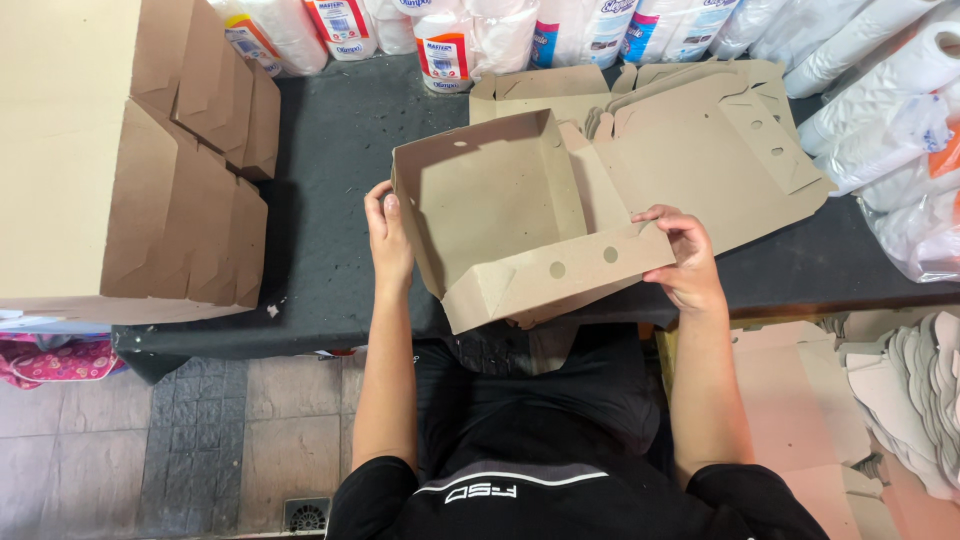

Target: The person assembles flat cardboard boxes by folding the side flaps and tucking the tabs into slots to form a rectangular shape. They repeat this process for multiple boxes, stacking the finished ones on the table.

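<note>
A brown cardboard box (500, 205), partly folded up, is held over the near edge of a dark table (330, 150). My left hand (388, 235) grips its left wall, thumb up along the side. My right hand (682, 255) holds the right end of the front flap, which has two round holes. Three walls of the box stand up; the right side lies flat.
Flat unfolded box blanks (700, 130) lie on the table behind the box. Stacks of folded boxes (180, 180) stand at the left. Wrapped paper rolls (470, 40) line the back and right. More cardboard blanks (900, 380) sit at the lower right.
</note>
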